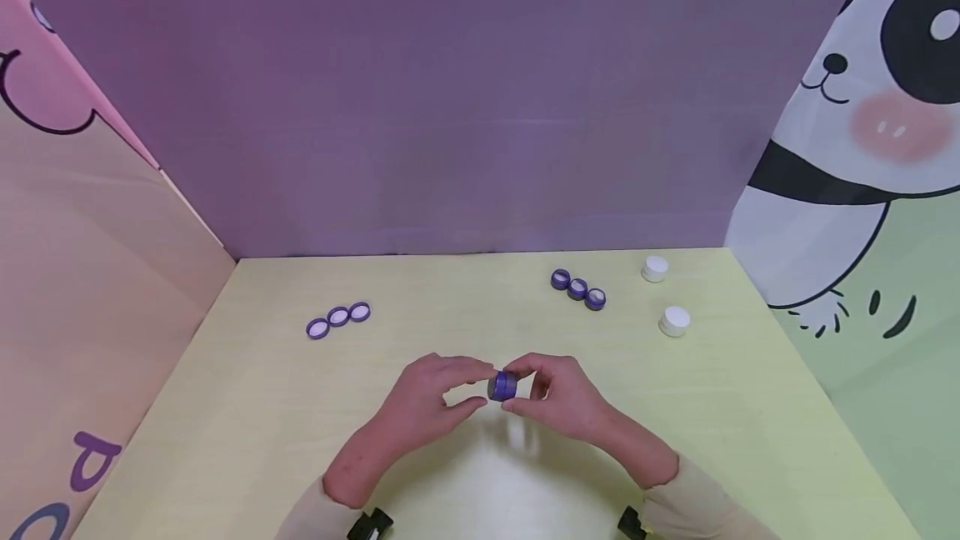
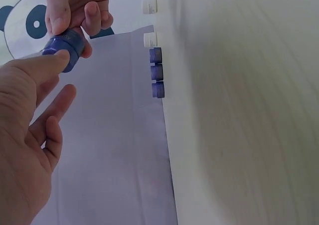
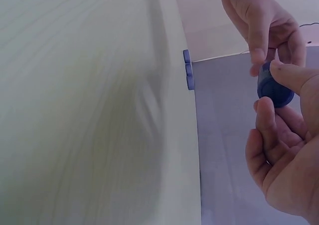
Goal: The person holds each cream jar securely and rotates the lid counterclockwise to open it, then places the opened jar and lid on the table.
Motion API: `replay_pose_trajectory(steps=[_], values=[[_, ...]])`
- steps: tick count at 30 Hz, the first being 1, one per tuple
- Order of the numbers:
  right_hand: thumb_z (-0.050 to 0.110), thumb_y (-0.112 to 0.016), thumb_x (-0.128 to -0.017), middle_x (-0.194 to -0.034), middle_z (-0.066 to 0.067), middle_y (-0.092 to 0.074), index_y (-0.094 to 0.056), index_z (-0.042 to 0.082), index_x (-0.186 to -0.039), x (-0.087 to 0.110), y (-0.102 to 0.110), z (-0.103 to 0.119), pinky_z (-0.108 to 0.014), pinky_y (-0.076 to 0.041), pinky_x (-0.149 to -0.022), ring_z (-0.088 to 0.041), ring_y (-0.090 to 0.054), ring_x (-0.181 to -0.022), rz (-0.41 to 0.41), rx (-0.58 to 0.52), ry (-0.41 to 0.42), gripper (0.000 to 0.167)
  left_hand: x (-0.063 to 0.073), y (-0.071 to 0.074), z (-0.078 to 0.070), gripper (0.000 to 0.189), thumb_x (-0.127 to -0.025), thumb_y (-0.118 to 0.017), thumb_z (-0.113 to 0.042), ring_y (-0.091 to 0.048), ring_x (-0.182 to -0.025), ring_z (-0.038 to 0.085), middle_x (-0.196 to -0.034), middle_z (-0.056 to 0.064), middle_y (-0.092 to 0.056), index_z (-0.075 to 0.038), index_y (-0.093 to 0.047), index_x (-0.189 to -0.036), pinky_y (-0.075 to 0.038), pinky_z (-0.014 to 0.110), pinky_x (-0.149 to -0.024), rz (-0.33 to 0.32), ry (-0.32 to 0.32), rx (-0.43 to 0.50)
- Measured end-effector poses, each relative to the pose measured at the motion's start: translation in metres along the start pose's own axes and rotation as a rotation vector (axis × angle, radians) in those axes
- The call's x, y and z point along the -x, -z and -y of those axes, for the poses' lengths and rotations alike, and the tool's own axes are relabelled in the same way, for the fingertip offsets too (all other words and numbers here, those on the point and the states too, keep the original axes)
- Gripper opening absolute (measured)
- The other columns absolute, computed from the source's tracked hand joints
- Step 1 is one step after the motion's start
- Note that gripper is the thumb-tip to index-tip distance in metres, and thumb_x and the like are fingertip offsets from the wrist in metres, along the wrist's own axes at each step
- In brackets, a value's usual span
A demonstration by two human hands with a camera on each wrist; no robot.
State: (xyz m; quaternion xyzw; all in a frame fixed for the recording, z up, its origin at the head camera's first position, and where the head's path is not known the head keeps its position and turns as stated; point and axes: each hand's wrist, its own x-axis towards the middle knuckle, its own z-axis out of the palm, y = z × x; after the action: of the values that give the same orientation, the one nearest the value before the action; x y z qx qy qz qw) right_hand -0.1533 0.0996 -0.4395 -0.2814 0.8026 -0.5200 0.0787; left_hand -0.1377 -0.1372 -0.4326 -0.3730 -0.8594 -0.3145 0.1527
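Observation:
A small blue-purple round jar (image 1: 502, 386) is held above the middle of the table between both hands. From its left side, my left hand (image 1: 438, 394) pinches it with thumb and index finger. My right hand (image 1: 562, 394) grips the opposite side between thumb and fingers. In the left wrist view, the left thumb lies across the jar (image 2: 67, 48). A seam runs around the jar there, like the edge of a lid. The right wrist view shows the right thumb on top of the jar (image 3: 274, 88), with fingers beneath; part of it is hidden.
Three purple-rimmed lids with white insides (image 1: 338, 317) lie in a row at the back left of the table (image 1: 262, 407). Three small purple jars (image 1: 577, 289) stand in a slanted row at the back right. Two white jars (image 1: 674, 322) stand further right. Printed fabric walls surround the table.

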Motion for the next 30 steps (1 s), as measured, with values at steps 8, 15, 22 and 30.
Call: replay_pose_trajectory(steps=[8, 15, 22, 30], values=[[0.015, -0.082, -0.080, -0.095, 0.007, -0.068, -0.071, 0.017, -0.107, 0.003, -0.001, 0.001, -0.022, -0.043, -0.047, -0.008, -0.053, -0.053, 0.004, -0.015, 0.020, 0.029, -0.002, -0.006, 0.001, 0.039, -0.074, -0.086, -0.013, -0.067, -0.093, 0.007, -0.108, -0.006, -0.071, -0.015, -0.074, -0.111, -0.052, 0.029, -0.076, -0.033, -0.059, 0.006], [0.010, -0.083, -0.077, -0.097, 0.009, -0.069, -0.070, 0.017, -0.108, 0.005, -0.001, 0.005, -0.024, -0.045, -0.048, -0.008, -0.054, -0.055, -0.018, 0.021, 0.007, 0.035, -0.001, -0.008, 0.000, 0.034, -0.078, -0.083, -0.029, -0.061, -0.072, 0.000, -0.092, -0.011, -0.071, -0.016, -0.075, -0.109, -0.047, 0.023, -0.067, -0.051, -0.025, -0.016], [0.011, -0.084, -0.076, -0.096, 0.009, -0.068, -0.069, 0.018, -0.106, 0.005, -0.003, 0.008, -0.024, -0.045, -0.048, -0.008, -0.054, -0.055, -0.047, 0.040, 0.025, 0.035, 0.000, -0.009, -0.002, 0.036, -0.086, -0.070, -0.050, -0.061, -0.067, 0.004, -0.081, -0.011, -0.070, -0.016, -0.078, -0.098, -0.045, 0.023, -0.061, -0.082, 0.029, -0.123], [0.010, -0.084, -0.076, -0.095, 0.010, -0.068, -0.070, 0.019, -0.104, 0.007, -0.003, -0.002, -0.024, -0.045, -0.048, -0.007, -0.052, -0.054, -0.051, 0.025, 0.018, 0.033, 0.002, -0.005, -0.005, 0.036, -0.078, -0.083, -0.033, -0.061, -0.084, 0.002, -0.105, -0.012, -0.067, -0.019, -0.072, -0.110, -0.048, 0.026, -0.072, -0.056, 0.045, -0.026]])
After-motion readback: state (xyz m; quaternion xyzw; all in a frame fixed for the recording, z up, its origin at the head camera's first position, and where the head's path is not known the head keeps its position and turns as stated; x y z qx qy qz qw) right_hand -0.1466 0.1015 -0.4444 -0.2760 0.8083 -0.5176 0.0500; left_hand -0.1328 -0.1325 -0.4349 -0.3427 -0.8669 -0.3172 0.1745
